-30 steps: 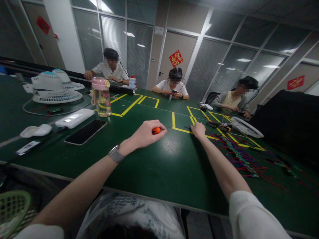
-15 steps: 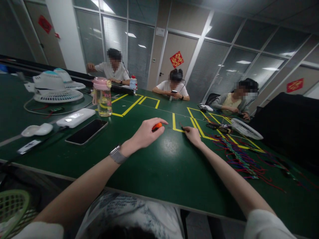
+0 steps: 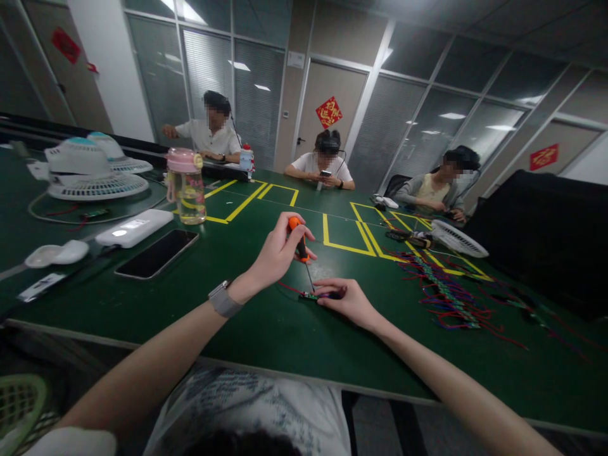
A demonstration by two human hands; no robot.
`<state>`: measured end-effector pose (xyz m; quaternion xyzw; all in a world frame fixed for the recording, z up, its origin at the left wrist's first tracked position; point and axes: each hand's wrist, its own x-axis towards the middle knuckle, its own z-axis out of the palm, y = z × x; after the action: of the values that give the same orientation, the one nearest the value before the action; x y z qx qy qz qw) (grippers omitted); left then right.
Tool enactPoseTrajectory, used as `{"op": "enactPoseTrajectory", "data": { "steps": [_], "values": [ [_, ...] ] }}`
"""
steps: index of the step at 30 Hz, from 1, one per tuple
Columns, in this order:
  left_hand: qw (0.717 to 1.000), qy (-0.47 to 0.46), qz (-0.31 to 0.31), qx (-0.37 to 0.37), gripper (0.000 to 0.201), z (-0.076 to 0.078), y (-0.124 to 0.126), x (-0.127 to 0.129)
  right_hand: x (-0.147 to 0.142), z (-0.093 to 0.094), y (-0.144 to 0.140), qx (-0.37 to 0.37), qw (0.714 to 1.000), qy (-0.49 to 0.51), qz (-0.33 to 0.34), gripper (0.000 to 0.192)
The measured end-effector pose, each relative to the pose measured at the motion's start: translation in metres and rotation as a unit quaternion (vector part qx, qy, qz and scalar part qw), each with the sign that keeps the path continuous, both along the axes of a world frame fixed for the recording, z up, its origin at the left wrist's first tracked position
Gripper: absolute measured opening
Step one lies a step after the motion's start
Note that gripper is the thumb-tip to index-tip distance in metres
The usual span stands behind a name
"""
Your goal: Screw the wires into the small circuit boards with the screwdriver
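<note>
My left hand is closed round the orange and black handle of a screwdriver. The screwdriver stands tilted, its thin shaft pointing down at a small green circuit board low over the green table. Whether the tip touches the board I cannot tell. From the right, my right hand pinches the board's end between thumb and fingers, with a dark part of it partly hidden under them. A red wire runs off the board to the left.
Heaped boards with red and blue wires lie to the right, near a white fan grille. On the left are a phone, a white power bank, a bottle and fan parts. Several people sit across the table.
My left hand has turned the screwdriver so its shaft now points downward. My right hand has come nearer and to the left, bringing the circuit board under the tip.
</note>
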<state>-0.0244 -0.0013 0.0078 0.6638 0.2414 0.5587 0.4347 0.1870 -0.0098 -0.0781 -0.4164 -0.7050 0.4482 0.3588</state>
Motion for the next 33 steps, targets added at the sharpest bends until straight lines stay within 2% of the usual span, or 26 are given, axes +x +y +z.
{"op": "enactPoseTrajectory", "data": {
  "steps": [6, 24, 27, 29, 31, 33],
  "values": [
    [0.999, 0.043, -0.001, 0.002, 0.022, -0.008, 0.000, 0.006, -0.002, 0.003, 0.004, -0.048, 0.998, 0.029, 0.033, 0.049],
    [0.994, 0.098, 0.018, 0.053, 0.022, -0.017, 0.001, 0.010, -0.004, 0.002, 0.004, -0.058, 0.997, 0.039, 0.036, 0.044],
    [0.988, 0.120, 0.022, 0.090, 0.024, -0.017, -0.001, 0.012, -0.005, 0.001, 0.003, -0.051, 0.998, 0.037, 0.032, 0.044],
    [0.976, 0.158, 0.049, 0.145, 0.024, -0.015, -0.004, 0.013, -0.005, 0.000, 0.002, -0.037, 0.998, 0.033, 0.026, 0.043],
    [0.956, 0.191, 0.078, 0.207, 0.023, -0.011, -0.006, 0.015, -0.006, 0.001, 0.000, -0.013, 0.999, 0.020, 0.025, 0.042],
    [0.949, 0.192, 0.075, 0.238, 0.024, -0.006, -0.007, 0.016, -0.007, 0.003, -0.002, 0.025, 0.999, -0.007, 0.024, 0.043]
  ]
}}
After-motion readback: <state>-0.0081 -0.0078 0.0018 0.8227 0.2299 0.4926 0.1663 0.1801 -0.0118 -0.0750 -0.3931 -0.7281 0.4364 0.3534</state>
